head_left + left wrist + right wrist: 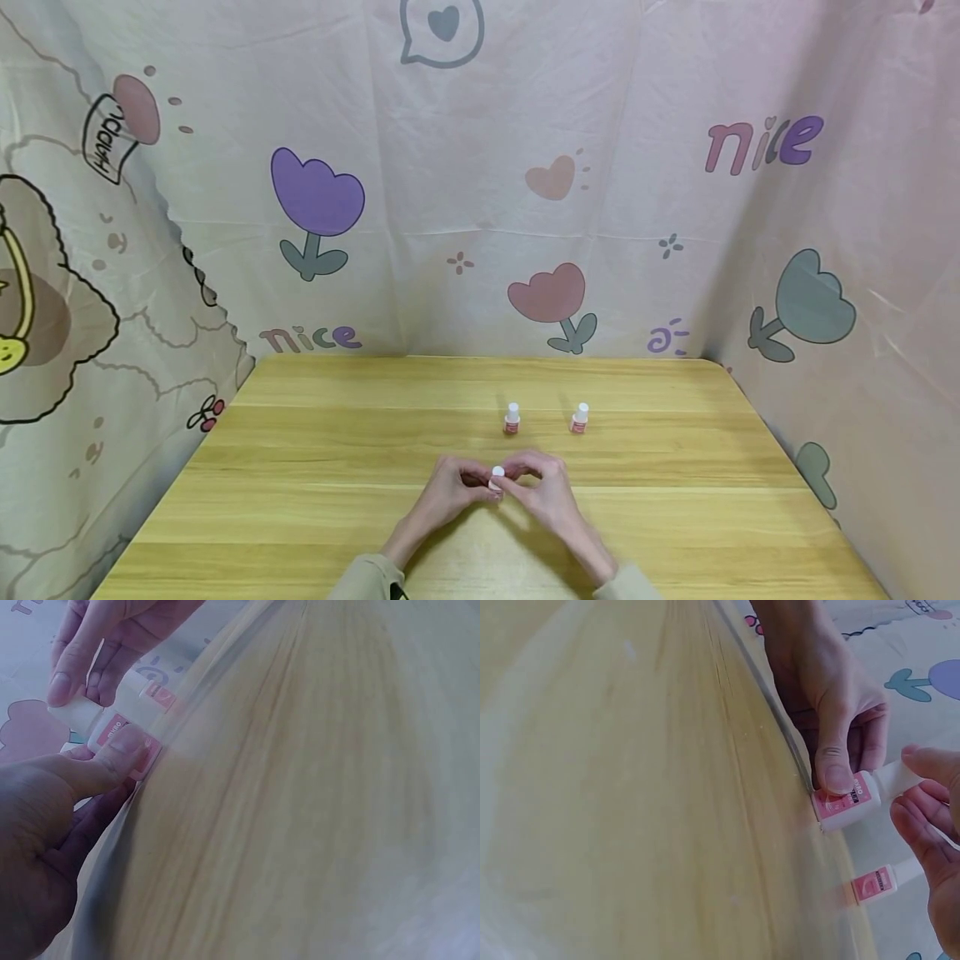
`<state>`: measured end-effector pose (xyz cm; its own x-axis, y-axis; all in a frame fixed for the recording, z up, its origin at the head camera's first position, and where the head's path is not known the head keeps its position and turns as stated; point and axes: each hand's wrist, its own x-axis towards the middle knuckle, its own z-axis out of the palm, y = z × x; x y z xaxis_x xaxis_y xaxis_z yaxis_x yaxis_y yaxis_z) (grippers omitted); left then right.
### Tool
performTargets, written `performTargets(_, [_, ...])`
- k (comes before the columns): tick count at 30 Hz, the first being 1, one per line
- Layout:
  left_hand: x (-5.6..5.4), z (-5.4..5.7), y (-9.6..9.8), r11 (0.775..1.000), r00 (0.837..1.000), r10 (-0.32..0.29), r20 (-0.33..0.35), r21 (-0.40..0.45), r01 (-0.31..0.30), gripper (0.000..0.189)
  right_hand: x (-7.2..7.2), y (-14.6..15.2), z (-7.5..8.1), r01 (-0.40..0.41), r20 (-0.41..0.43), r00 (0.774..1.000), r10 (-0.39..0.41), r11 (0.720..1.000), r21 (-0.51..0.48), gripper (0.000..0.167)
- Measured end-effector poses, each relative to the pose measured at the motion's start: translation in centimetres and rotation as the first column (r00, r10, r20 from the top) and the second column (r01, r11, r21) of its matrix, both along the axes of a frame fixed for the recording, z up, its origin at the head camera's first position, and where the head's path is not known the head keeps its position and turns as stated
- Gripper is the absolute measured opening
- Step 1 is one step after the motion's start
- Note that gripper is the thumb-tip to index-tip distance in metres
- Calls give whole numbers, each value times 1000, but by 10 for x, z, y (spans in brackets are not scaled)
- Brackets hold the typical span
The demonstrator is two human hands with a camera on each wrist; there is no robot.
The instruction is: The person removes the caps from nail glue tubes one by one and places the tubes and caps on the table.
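Observation:
A small white bottle (497, 483) with a pink label stands upright on the table between both hands. My left hand (450, 490) grips its labelled body (846, 802), the thumb lying across the label. At the top, my right hand (546, 487) pinches the white cap (895, 778) between thumb and fingers. The cap sits on the bottle's neck in the right wrist view. Part of the body is hidden behind the left thumb and fingers.
Two similar bottles stand upright farther back, one bottle (512, 419) straight behind the hands and another bottle (580, 418) to its right. The wood-grain table (315, 433) ends at a printed cloth (450, 167) hung behind and along both sides.

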<state>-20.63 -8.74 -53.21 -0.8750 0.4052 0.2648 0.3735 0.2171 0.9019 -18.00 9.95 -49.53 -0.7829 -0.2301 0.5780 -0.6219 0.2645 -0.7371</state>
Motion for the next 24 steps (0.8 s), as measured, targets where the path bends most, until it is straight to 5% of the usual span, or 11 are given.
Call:
performTargets(6, [0,0,0,1000,1000,-11,-17,7,12,15,-8,3,-16,-9,-23,1000,9,1000,-8,18])
performTargets(16, [-1,-1,-1,1000,1000,-11,-4,2,11,15,-8,6,-17,-68,22,997,68,997,-31,17])
performTargets(24, [0,1,-1,1000,1000,-3,-8,1,3,15,-8,6,-21,-13,97,995,17,999,-44,16])
